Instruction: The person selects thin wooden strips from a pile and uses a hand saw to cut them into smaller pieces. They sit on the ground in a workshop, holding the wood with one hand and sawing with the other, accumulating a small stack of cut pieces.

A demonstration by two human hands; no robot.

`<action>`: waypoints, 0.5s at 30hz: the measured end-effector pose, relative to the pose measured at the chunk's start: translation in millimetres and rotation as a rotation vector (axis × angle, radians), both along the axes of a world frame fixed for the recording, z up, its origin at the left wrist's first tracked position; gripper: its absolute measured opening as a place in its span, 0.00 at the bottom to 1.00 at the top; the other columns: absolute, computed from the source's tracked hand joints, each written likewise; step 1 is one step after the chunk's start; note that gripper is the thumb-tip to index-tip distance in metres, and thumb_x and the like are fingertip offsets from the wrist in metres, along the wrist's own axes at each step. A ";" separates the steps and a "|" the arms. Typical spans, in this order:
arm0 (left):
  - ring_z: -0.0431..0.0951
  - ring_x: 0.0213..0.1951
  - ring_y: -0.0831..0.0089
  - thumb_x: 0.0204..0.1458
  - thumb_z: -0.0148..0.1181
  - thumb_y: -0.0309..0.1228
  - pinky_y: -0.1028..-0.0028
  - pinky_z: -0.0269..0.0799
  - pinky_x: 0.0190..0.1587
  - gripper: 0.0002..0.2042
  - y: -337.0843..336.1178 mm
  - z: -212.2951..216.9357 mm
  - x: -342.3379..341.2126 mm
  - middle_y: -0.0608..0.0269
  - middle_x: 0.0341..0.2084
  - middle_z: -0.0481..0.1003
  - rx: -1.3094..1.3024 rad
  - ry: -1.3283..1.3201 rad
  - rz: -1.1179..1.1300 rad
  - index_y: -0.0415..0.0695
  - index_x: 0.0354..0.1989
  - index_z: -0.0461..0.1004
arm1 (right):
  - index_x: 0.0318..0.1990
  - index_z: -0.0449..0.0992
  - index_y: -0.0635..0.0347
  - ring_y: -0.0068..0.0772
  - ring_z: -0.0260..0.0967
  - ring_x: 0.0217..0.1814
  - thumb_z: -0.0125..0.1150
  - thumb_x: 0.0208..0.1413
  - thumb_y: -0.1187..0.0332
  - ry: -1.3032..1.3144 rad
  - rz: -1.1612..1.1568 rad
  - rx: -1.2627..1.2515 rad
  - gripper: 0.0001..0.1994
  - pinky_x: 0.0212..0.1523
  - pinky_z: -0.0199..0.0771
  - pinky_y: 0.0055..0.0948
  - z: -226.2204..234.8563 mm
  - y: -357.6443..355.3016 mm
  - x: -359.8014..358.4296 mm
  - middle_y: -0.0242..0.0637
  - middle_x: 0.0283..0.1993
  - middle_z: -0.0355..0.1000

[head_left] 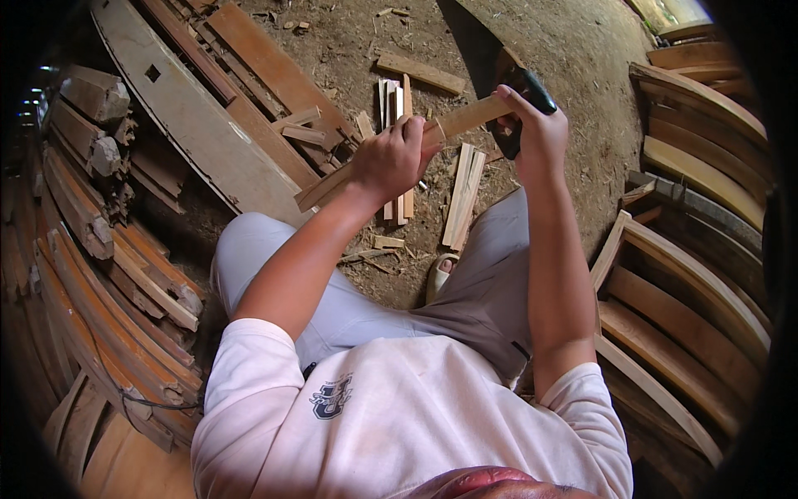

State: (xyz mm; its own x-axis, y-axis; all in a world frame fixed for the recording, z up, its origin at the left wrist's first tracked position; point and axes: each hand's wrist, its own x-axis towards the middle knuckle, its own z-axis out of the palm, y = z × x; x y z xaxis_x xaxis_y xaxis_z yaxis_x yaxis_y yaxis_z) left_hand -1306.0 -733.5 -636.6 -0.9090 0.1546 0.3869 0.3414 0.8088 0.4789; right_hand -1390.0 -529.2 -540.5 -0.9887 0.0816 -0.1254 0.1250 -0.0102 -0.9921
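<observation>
My left hand [389,158] is wrapped round a short flat wooden board [472,117], held slanting up to the right above the ground. Its lower left end sticks out below my wrist. My right hand [536,133] is closed on the black handle of a handsaw [475,50]. The dark blade points up and away to the left, beyond the board. My right thumb lies by the board's upper right end; whether it presses on it I cannot tell. Under the board, thin pale wooden strips [464,195] lie on the dirt.
A long grey plank [179,108] and brown boards [266,62] lie at the left, beside stacked timbers [108,283]. Wooden frames [690,249] are piled at the right. A loose wood piece [421,73] lies ahead on the dirt floor [582,50].
</observation>
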 end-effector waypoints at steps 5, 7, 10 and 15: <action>0.84 0.32 0.49 0.67 0.55 0.46 0.56 0.83 0.31 0.20 -3.5 1.8 -0.5 0.50 0.33 0.78 0.033 0.056 -0.011 0.37 0.48 0.68 | 0.39 0.82 0.67 0.29 0.78 0.35 0.74 0.54 0.71 -0.019 0.015 -0.034 0.10 0.34 0.75 0.28 1.2 -1.3 -2.7 0.39 0.37 0.81; 0.84 0.32 0.49 0.67 0.55 0.45 0.56 0.83 0.32 0.20 -4.4 3.0 -0.9 0.49 0.34 0.79 0.032 0.052 -0.007 0.37 0.49 0.68 | 0.39 0.82 0.67 0.29 0.78 0.35 0.74 0.55 0.71 -0.009 0.020 -0.030 0.09 0.34 0.75 0.28 1.1 -0.7 -3.5 0.40 0.37 0.81; 0.84 0.33 0.48 0.67 0.55 0.44 0.56 0.83 0.32 0.20 -5.0 2.6 -1.5 0.48 0.34 0.79 0.049 0.033 -0.009 0.36 0.49 0.69 | 0.39 0.81 0.68 0.29 0.76 0.33 0.73 0.55 0.72 -0.019 0.041 -0.085 0.09 0.32 0.73 0.28 2.1 -0.8 -5.2 0.41 0.36 0.81; 0.85 0.33 0.49 0.66 0.56 0.45 0.57 0.83 0.30 0.20 -7.3 0.2 -3.8 0.47 0.34 0.80 0.067 0.050 -0.010 0.36 0.48 0.69 | 0.40 0.80 0.67 0.29 0.75 0.32 0.72 0.56 0.72 -0.047 0.007 -0.114 0.09 0.31 0.71 0.29 0.6 -4.3 -6.4 0.41 0.36 0.81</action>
